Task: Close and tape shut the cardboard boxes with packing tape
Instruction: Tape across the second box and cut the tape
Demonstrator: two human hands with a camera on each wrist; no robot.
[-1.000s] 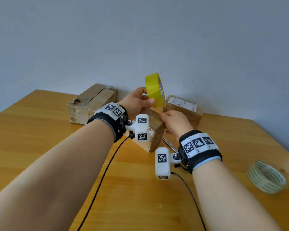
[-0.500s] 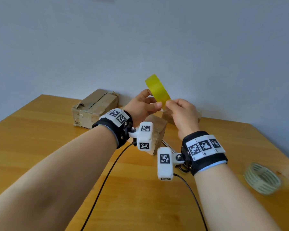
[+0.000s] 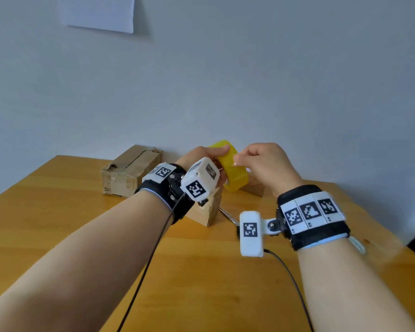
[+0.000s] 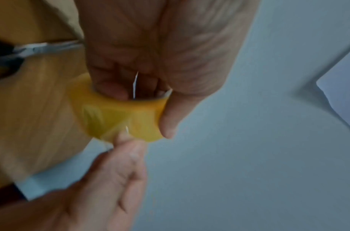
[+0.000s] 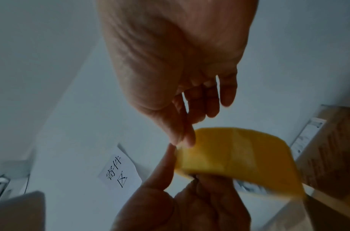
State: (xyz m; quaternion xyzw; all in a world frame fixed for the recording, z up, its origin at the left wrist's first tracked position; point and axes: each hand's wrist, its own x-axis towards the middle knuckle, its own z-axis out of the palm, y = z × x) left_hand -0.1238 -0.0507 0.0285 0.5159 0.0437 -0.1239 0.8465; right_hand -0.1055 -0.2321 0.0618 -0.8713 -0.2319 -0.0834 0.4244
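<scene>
So far: no fresh tape laid on any box, I'd judge; sealing all remains.
Bench (image 3: pixel 58 212): carries three boxes near the wall.
Long box (image 3: pixel 130 171): far left, flaps down.
Small box (image 3: pixel 207 212): under the hands.
Tape roll (image 3: pixel 233 171): held up over the small box.
Left hand (image 3: pixel 201 156): grip wrapped round the roll.
Right hand (image 3: pixel 266 164): grip pinching the tape's loose end.
Scissors (image 3: pixel 228 215): beside the small box.
</scene>
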